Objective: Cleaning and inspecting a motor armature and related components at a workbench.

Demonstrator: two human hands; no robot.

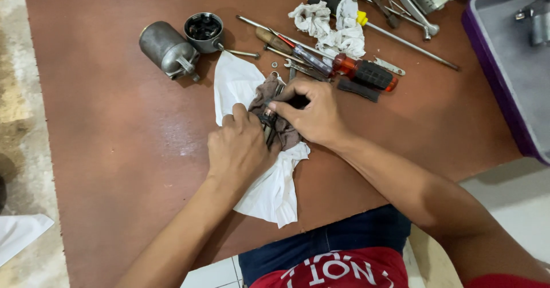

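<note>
Both of my hands meet over a small dark metal part [267, 118] that lies in a brown rag [264, 92] on a white cloth [269, 190] in the middle of the brown board. My left hand [238, 148] pins the part and rag from the near side. The fingertips of my right hand [312, 113] pinch the part from the right. Most of the part is hidden under my fingers.
A grey metal canister [166, 48] and a round cup of dark pieces [204, 30] lie at the back left. Screwdrivers [344, 66], wrenches, a crumpled white rag [332, 24] and rods are scattered behind my hands. A purple-rimmed grey tray [504, 64] stands at the right.
</note>
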